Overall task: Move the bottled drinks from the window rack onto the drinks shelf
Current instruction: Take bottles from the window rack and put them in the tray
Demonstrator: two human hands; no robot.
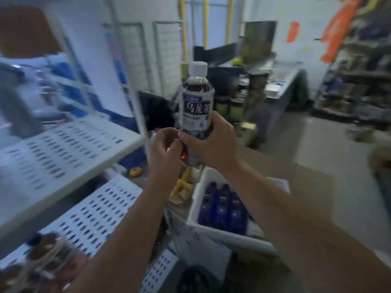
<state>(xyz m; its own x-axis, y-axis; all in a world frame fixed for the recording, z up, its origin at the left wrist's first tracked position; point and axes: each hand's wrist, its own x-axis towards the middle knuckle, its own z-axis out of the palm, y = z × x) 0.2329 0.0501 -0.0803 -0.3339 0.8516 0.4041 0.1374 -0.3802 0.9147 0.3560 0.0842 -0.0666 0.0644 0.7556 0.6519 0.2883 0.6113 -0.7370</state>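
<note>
Grip: right hand (209,144) is wrapped round the lower half of the oolong tea bottle (195,102), fingers curled across the front below the label, thumb side behind. The bottle is upright with its white cap (198,67) on top and its dark liquid level near the shoulder.

The left hand (164,149) is at the bottle's base with fingers curled. It seems to touch the bottle, but I cannot tell whether it grips or only steadies.

Position: the bottle is in the air, carried by nothing but the hands, just off the front right corner of the upper perforated shelf (63,149) of the white rack. A second perforated shelf (101,212) lies below. At its near left edge there are blurred dark-topped bottles (42,256), which I cannot count.

Below the hands is a white box (196,197) holding blue bottles (222,204) lying side by side.

Step in hand (judged): carrying the bottle from the rack to the drinks shelf. The frame is motion-blurred. Stocked shelving (359,85) stands well apart at the right, but I cannot confirm that it is the target.

To do it well:
- Hold the bottle vertical, with the palm low on the body, not on the slick label.
- Let the left hand support the base, or free it for the next bottle.
- Clear the rack's upright post before swinging across.
- Set the base down flat, label outward, and release only once it stands.
</note>
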